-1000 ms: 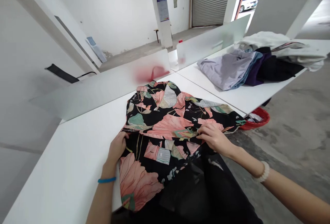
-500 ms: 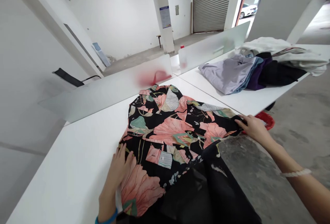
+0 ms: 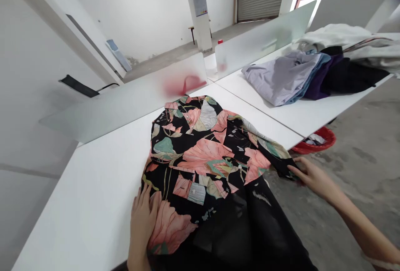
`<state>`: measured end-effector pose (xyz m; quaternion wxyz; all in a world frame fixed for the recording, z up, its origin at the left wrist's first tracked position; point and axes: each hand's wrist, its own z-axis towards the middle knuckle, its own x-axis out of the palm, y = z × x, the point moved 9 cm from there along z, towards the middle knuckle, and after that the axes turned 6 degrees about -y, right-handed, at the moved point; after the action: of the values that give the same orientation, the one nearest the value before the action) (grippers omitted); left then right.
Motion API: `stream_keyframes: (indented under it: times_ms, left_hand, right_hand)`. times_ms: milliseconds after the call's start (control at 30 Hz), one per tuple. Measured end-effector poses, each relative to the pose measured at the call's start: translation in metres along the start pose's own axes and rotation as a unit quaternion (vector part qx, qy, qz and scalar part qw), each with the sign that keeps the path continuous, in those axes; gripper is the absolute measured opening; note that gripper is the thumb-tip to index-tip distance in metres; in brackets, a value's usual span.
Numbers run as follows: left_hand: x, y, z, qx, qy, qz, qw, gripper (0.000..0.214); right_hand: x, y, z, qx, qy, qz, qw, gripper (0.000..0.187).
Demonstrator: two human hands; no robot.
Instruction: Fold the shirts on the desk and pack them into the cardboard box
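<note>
A black shirt with pink and green leaf print lies spread on the white table. My left hand rests flat with spread fingers on the shirt's lower left part, over a large pink leaf. At the shirt's right edge, my right hand pinches the black sleeve end between fingers and thumb. Dark cloth fills the bottom of the view and hides the shirt's lower edge. I cannot tell whether it belongs to the shirt.
A frosted divider panel stands along the table's far side. A second white table to the right holds a pile of folded clothes. A red basket sits on the concrete floor beyond the table edge.
My right hand has moved out to the shirt's right edge and then down, drawing the sleeve end with it. My left hand has slid lower on the shirt.
</note>
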<state>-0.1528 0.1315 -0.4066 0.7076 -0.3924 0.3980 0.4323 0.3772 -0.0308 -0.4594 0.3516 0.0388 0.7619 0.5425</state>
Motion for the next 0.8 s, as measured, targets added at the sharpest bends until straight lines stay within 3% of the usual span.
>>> stream_keyframes:
  times_ms: [133, 267, 333, 400, 467, 533, 600, 800]
  left_hand:
    - [-0.012, -0.012, -0.007, -0.022, -0.040, 0.022, 0.999, 0.045]
    - [-0.009, -0.049, -0.023, 0.010, -0.052, 0.021, 0.998, 0.041]
    - [-0.002, -0.072, -0.028, 0.061, -0.036, 0.030, 0.997, 0.038]
    - [0.007, -0.086, -0.025, 0.106, -0.010, 0.056, 0.993, 0.039]
    - [0.014, -0.085, -0.012, 0.120, 0.010, 0.084, 0.989, 0.044]
    - [0.018, -0.073, 0.009, 0.119, 0.018, 0.103, 0.987, 0.047]
    - [0.023, -0.061, 0.033, 0.131, 0.029, 0.108, 0.985, 0.046]
    - [0.031, -0.048, 0.093, 0.205, 0.036, 0.129, 0.970, 0.038]
  right_hand:
    - [-0.026, 0.014, 0.006, -0.121, -0.135, -0.132, 0.975, 0.049]
    - [-0.032, 0.083, 0.015, -0.285, -0.206, -0.201, 0.914, 0.037]
    - [-0.011, 0.122, 0.029, -0.350, -0.162, -0.209, 0.899, 0.031]
    - [0.032, 0.156, 0.045, -0.418, -0.058, -0.234, 0.876, 0.032]
    - [0.081, 0.178, 0.056, -0.494, 0.054, -0.286, 0.819, 0.035]
    - [0.120, 0.185, 0.067, -0.536, 0.122, -0.344, 0.761, 0.039]
    - [0.140, 0.187, 0.082, -0.540, 0.135, -0.385, 0.736, 0.040]
    - [0.142, 0.192, 0.122, -0.470, 0.020, -0.463, 0.751, 0.046]
